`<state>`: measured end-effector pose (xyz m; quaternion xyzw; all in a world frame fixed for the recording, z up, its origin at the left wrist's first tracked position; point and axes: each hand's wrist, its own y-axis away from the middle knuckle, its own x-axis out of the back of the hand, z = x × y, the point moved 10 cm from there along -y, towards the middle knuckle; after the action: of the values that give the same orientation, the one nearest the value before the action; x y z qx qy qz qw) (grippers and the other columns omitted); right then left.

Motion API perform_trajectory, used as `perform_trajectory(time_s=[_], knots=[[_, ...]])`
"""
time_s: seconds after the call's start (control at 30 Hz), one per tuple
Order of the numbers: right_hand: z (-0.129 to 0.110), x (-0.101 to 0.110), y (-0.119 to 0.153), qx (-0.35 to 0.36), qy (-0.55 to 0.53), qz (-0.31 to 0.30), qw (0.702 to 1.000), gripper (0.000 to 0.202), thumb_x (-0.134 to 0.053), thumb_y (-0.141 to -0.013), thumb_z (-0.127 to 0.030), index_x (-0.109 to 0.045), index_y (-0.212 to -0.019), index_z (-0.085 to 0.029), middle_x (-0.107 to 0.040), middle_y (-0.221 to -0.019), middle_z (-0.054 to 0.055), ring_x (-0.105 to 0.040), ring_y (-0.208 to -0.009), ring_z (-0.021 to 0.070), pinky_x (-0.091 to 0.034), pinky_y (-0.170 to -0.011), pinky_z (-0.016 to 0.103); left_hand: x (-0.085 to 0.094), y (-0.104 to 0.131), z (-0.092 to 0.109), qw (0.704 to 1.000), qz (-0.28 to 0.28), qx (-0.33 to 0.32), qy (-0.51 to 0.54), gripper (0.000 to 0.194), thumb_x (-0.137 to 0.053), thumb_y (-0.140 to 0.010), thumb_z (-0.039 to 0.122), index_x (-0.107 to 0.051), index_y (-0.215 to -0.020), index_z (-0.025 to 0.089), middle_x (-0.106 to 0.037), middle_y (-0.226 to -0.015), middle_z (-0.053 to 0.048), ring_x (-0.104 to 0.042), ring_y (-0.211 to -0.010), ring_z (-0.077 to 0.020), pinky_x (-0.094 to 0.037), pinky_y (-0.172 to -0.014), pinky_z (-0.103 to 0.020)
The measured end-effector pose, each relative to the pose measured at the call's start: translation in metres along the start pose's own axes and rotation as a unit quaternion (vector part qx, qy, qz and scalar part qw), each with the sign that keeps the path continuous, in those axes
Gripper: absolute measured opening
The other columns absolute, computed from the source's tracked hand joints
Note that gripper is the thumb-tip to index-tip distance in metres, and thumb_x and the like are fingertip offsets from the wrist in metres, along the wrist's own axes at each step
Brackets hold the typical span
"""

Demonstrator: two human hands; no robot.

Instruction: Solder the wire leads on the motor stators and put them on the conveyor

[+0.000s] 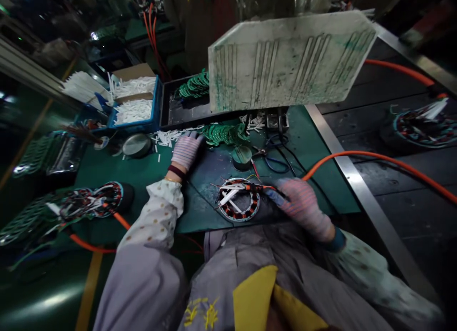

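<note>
My left hand (186, 152), in a striped knit glove with dark fingertips, reaches over the bench. Its fingers are stretched out at the left end of a pile of green curved strips (224, 134), beside loose white tube pieces (167, 137). In front of me lies a ring-shaped motor stator (255, 208) with dark and copper windings and white sleeves across it. My right hand (303, 205), gloved and smeared by motion, is at the stator's right, over its wires and the orange cable (330, 157). Whether its fingers grip them I cannot make out.
Blue bins (157, 107) of white tubes stand at the back left, near a round metal tin (136, 145). A pale grooved board (285, 64) rises behind the bench. Scissors (259, 151) and a small round tin (242, 158) lie mid-bench. More wired stators (117, 197) sit left and right.
</note>
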<state>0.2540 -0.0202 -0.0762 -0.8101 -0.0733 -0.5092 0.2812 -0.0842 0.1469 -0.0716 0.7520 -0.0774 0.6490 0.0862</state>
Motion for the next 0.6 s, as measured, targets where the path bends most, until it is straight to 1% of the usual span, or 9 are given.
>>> perform_trajectory(time_s=[0.07, 0.13, 0.2, 0.23, 0.27, 0.33, 0.4, 0.5, 0.6], knots=[[0.012, 0.020, 0.011, -0.040, 0.011, 0.066, 0.997, 0.051, -0.058, -0.124, -0.053, -0.093, -0.099, -0.025, -0.089, -0.087, 0.010, -0.077, -0.076, 0.0261, -0.051, -0.076, 0.038, 0.014, 0.012, -0.006, 0.999, 0.049, -0.007, 0.009, 0.047, -0.058, -0.118, 0.009, -0.086, -0.154, 0.019, -0.080, -0.148, -0.026, -0.074, -0.138, -0.0439, -0.064, -0.120, -0.059], [0.024, 0.036, 0.017, -0.078, 0.011, 0.111, 0.991, 0.053, -0.057, -0.124, -0.055, -0.094, -0.098, -0.025, -0.091, -0.089, 0.010, -0.081, -0.077, 0.0267, -0.055, -0.077, 0.038, 0.036, 0.027, -0.007, 0.990, 0.135, -0.008, 0.032, 0.045, -0.062, -0.119, 0.013, -0.087, -0.155, 0.024, -0.081, -0.149, -0.023, -0.075, -0.136, -0.0418, -0.064, -0.121, -0.060], [0.029, 0.043, 0.013, -0.100, -0.001, 0.120, 0.988, 0.054, -0.056, -0.123, -0.054, -0.093, -0.098, -0.026, -0.092, -0.090, 0.010, -0.083, -0.079, 0.0273, -0.059, -0.079, 0.039, 0.053, 0.038, 0.009, 0.979, 0.195, -0.029, 0.058, 0.042, -0.066, -0.119, 0.015, -0.088, -0.152, 0.027, -0.081, -0.148, -0.019, -0.075, -0.136, -0.0394, -0.064, -0.122, -0.058], [0.027, 0.046, 0.009, -0.100, -0.005, 0.126, 0.987, 0.052, -0.057, -0.123, -0.052, -0.093, -0.098, -0.025, -0.092, -0.091, 0.010, -0.083, -0.080, 0.0271, -0.060, -0.080, 0.039, 0.056, 0.040, 0.024, 0.976, 0.201, -0.056, 0.065, 0.040, -0.068, -0.118, 0.015, -0.089, -0.150, 0.028, -0.081, -0.149, -0.018, -0.075, -0.138, -0.0386, -0.064, -0.122, -0.056], [0.021, 0.049, 0.004, -0.091, -0.010, 0.133, 0.987, 0.048, -0.058, -0.123, -0.049, -0.092, -0.099, -0.025, -0.093, -0.093, 0.010, -0.084, -0.082, 0.0266, -0.061, -0.083, 0.038, 0.057, 0.039, 0.044, 0.975, 0.191, -0.093, 0.069, 0.040, -0.068, -0.118, 0.014, -0.090, -0.148, 0.029, -0.081, -0.151, -0.017, -0.075, -0.139, -0.0379, -0.064, -0.121, -0.055], [0.001, 0.057, -0.001, -0.062, -0.007, 0.140, 0.988, 0.042, -0.060, -0.123, -0.044, -0.093, -0.103, -0.026, -0.093, -0.096, 0.009, -0.085, -0.087, 0.0260, -0.062, -0.085, 0.038, 0.051, 0.035, 0.087, 0.972, 0.146, -0.172, 0.066, 0.045, -0.065, -0.118, 0.008, -0.090, -0.148, 0.029, -0.081, -0.154, -0.018, -0.075, -0.140, -0.0367, -0.066, -0.118, -0.051], [-0.022, 0.065, 0.000, -0.035, 0.005, 0.129, 0.991, 0.043, -0.058, -0.123, -0.044, -0.093, -0.104, -0.028, -0.091, -0.091, 0.007, -0.083, -0.083, 0.0261, -0.059, -0.080, 0.039, 0.043, 0.027, 0.117, 0.968, 0.101, -0.222, 0.058, 0.055, -0.059, -0.116, 0.001, -0.088, -0.154, 0.028, -0.081, -0.156, -0.020, -0.077, -0.140, -0.0361, -0.069, -0.113, -0.048], [-0.043, 0.083, 0.013, -0.023, 0.022, 0.120, 0.992, 0.041, -0.056, -0.123, -0.043, -0.093, -0.110, -0.031, -0.091, -0.094, 0.008, -0.081, -0.083, 0.0278, -0.056, -0.076, 0.041, 0.038, 0.015, 0.134, 0.963, 0.055, -0.260, 0.049, 0.067, -0.055, -0.113, -0.004, -0.080, -0.167, 0.026, -0.080, -0.160, -0.020, -0.078, -0.141, -0.0362, -0.072, -0.110, -0.048], [-0.050, 0.100, 0.022, -0.005, 0.044, 0.133, 0.990, 0.035, -0.059, -0.121, -0.039, -0.093, -0.114, -0.031, -0.091, -0.097, 0.009, -0.081, -0.087, 0.0284, -0.055, -0.078, 0.041, 0.049, 0.017, 0.136, 0.951, 0.040, -0.299, 0.063, 0.068, -0.052, -0.114, -0.003, -0.076, -0.172, 0.025, -0.076, -0.167, -0.019, -0.072, -0.153, -0.0359, -0.067, -0.123, -0.050]])
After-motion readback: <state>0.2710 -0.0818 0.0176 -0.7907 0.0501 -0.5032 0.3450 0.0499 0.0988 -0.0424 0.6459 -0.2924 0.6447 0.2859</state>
